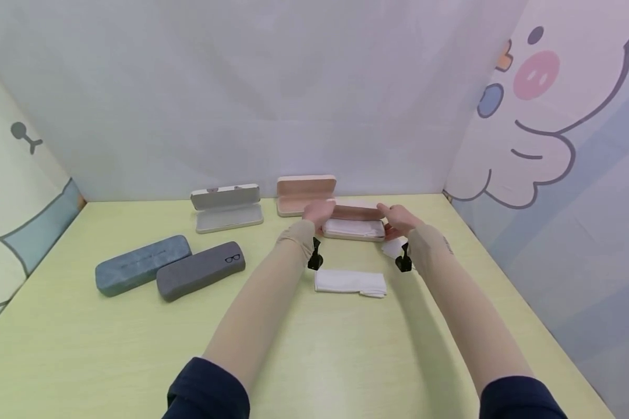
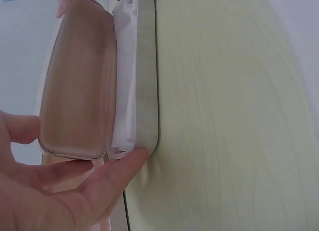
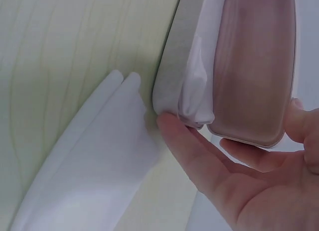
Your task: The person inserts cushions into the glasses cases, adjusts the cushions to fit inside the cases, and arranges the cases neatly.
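An open glasses case [image 1: 353, 237] with a pinkish lining stands towards the back of the table, its lid [image 2: 77, 81] tilted up. White folded cloth [image 3: 197, 86] lies inside the base. My left hand [image 1: 318, 213] holds the case's left end, thumb at the lid's rim and a fingertip at the base's front corner. At the opposite end, my right hand [image 1: 400, 220] grips it the same way, thumb on the lid's edge and fingers along the end. Beside the right hand lies a loose white cloth [image 3: 84, 171]. Another folded white cloth [image 1: 348, 282] rests in front of the case.
Just behind my left hand stands an open pink-lined case [image 1: 304, 187]. An open grey-lined case [image 1: 229, 217] is further left. Two closed cases, one blue [image 1: 141, 265] and one dark grey [image 1: 201, 270], lie at the left. A curtain-like backdrop [image 1: 241, 116] borders the table.
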